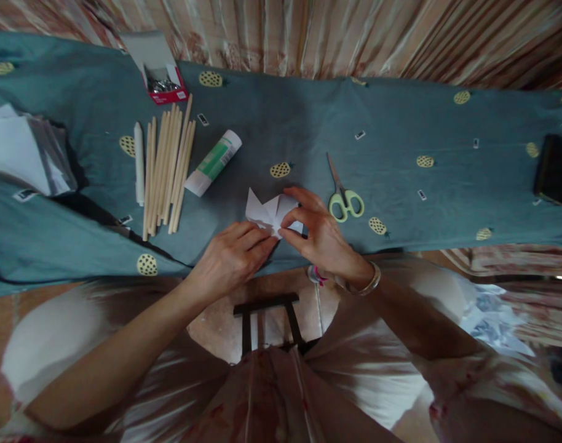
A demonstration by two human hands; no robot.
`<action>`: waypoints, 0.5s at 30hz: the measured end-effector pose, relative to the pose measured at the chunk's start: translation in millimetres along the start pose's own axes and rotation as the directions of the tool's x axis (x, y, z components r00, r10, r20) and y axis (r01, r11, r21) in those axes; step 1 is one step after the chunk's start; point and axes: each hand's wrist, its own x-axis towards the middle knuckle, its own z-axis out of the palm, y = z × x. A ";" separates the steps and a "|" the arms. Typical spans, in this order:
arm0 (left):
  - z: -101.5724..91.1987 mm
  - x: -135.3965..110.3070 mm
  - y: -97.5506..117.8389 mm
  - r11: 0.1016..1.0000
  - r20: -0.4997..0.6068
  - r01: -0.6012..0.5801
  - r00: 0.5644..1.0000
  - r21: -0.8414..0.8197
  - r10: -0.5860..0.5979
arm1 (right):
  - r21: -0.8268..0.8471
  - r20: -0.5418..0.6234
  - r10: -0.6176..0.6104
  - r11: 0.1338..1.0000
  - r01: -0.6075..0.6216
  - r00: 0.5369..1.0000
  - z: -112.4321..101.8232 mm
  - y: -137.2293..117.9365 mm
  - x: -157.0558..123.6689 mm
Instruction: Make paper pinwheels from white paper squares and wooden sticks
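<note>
A small white folded paper pinwheel point(261, 212) with pointed flaps lies between my hands near the front edge of the table. My left hand point(237, 252) presses its fingers on the lower left of the paper, closed on that edge. Bent over the right side, my right hand point(315, 231) pinches the paper near its middle with thumb and fingers. Its fingers cover part of the right flaps. Green-handled scissors point(345, 204) lie just right of my right hand, blades pointing away. To the upper left rests a glue stick point(214, 162) with a green and white label.
Several wooden sticks point(168, 166) lie at the left beside a white pen-like tube point(139, 163). Behind them stands an open red box point(168, 95) of small metal pieces. A paper stack point(20, 147) is far left, a dark phone-like object point(554, 169) far right. A teal cloth point(401, 123) covers the table.
</note>
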 end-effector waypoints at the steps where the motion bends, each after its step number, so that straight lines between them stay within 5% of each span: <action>1: 0.0 0.1 0.0 1.000 -0.010 -0.006 1.000 -0.001 0.006 | -0.003 -0.005 -0.004 1.000 0.004 1.000 0.2 0.1 -0.1; 15: 0.1 -0.5 -0.3 1.000 0.001 -0.011 1.000 0.015 0.011 | -0.039 0.000 -0.039 0.998 0.039 0.999 0.5 -0.5 -1.3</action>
